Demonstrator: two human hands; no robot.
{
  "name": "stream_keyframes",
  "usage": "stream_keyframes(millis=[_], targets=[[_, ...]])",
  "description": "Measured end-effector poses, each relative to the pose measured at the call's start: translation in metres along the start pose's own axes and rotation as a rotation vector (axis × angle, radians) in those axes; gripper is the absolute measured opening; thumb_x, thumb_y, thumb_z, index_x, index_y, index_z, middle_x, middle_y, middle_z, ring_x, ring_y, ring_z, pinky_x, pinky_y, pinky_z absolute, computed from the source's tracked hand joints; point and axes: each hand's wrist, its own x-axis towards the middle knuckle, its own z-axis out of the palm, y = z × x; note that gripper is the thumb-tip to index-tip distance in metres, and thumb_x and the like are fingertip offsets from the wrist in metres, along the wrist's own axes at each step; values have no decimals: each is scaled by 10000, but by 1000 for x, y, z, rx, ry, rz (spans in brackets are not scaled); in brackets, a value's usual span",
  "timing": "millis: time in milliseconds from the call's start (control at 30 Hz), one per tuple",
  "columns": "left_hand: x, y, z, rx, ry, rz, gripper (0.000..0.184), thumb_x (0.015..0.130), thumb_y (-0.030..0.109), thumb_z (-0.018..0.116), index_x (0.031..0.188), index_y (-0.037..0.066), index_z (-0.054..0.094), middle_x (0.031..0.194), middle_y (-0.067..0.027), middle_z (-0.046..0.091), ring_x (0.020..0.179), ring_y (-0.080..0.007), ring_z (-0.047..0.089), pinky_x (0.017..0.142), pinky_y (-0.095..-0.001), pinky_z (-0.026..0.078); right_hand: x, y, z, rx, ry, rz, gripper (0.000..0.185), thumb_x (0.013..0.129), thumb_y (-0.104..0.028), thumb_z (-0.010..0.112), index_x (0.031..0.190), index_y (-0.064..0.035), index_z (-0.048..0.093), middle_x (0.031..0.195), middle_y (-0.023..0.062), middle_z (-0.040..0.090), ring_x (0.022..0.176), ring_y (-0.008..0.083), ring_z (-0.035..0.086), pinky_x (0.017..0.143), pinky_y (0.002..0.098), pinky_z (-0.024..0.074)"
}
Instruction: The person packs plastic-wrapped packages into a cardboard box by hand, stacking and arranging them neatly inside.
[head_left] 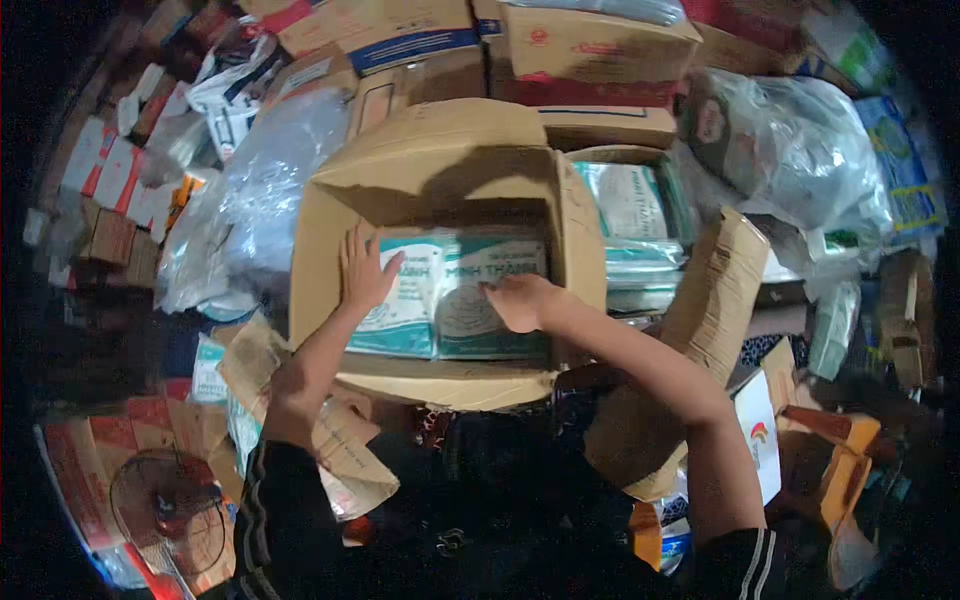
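Note:
An opened cardboard box (450,385) stands before me with its flaps folded out. Inside lie two flat white-and-teal printed plastic packets side by side, a left packet (405,325) and a right packet (490,335). My left hand (367,275) is open, fingers spread, at the box's left inner wall and over the edge of the left packet. Over the right packet is my right hand (520,302), its fingers curled in; whether it pinches anything is hidden.
Similar packets fill another carton (630,205) on the right. A large clear plastic bag (790,150) sits beyond it, and plastic wrapping (280,180) lies to the left. Closed cartons (600,50) line the back. A long cardboard flap (715,290) rises beside my right forearm. A fan (168,510) stands lower left.

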Motion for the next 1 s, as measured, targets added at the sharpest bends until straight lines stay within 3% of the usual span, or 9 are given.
stream_keyframes(millis=[67, 167, 500, 633, 733, 833, 867, 933, 1000], targets=[[8, 14, -19, 5, 2, 234, 704, 813, 482, 624, 1377, 120, 411, 1442, -202, 312, 1350, -376, 270, 1091, -571, 188, 7, 2, 4, 8, -21, -9, 551, 823, -94, 460, 1351, 31, 365, 1104, 252, 597, 1049, 380, 585, 865, 447, 491], [11, 42, -41, -73, -267, 472, 691, 801, 458, 640, 1381, 162, 411, 1430, -174, 343, 1344, -359, 290, 1099, -566, 180, 3, -1, -6, 55, -93, 40, 575, 817, -96, 488, 1363, 26, 355, 1108, 254, 595, 1066, 378, 580, 874, 435, 491], [3, 43, -39, -106, -278, 381, 711, 759, 409, 697, 1378, 221, 402, 1342, -181, 412, 1232, -367, 394, 1063, -521, 253, -2, -3, -3, 130, 20, 47, 697, 804, -104, 535, 1427, 12, 247, 1107, 250, 604, 1045, 362, 596, 867, 430, 488], [11, 50, -37, -84, -249, 359, 689, 759, 427, 692, 1351, 190, 429, 1317, -194, 425, 1213, -383, 407, 1047, -518, 279, -9, -8, -13, 65, 187, -22, 546, 798, -137, 569, 1304, 29, 449, 1046, 224, 631, 947, 341, 636, 838, 450, 486], [32, 69, -48, -214, -68, 303, 671, 758, 461, 686, 1289, 111, 474, 1292, -204, 443, 1192, -387, 430, 1016, -478, 339, -17, -9, -43, 138, 437, -49, 352, 773, -128, 583, 1098, 7, 587, 930, 171, 652, 855, 327, 647, 766, 457, 491], [74, 93, -62, -645, -93, 84, 557, 820, 390, 627, 1233, 43, 491, 1282, -190, 457, 1206, -333, 439, 998, -378, 380, -23, 2, -63, 226, 1222, -89, 156, 773, -184, 616, 869, -63, 591, 770, 123, 627, 779, 329, 624, 710, 428, 476], [92, 123, -93, -641, -125, 167, 524, 840, 358, 598, 1238, 35, 486, 1286, -176, 461, 1213, -303, 442, 1002, -367, 376, -25, 8, -73, 329, 1291, -82, 164, 762, -203, 639, 832, -67, 580, 755, 121, 608, 781, 316, 612, 738, 417, 448], [128, 166, -96, -1067, -190, 166, 461, 861, 334, 547, 1203, 26, 519, 1224, -143, 525, 1147, -244, 503, 1015, -359, 370, -41, 17, -92, 324, 1508, -17, 165, 744, -203, 655, 798, -70, 573, 732, 117, 592, 754, 301, 604, 714, 413, 430], [144, 234, -103, -1328, -158, 411, 440, 863, 308, 548, 1188, 14, 526, 1130, -126, 585, 1071, -203, 544, 1020, -344, 372, -56, 29, -105, 315, 1695, 46, 165, 733, -200, 666, 755, -71, 565, 696, 114, 579, 702, 290, 592, 693, 410, 413]])
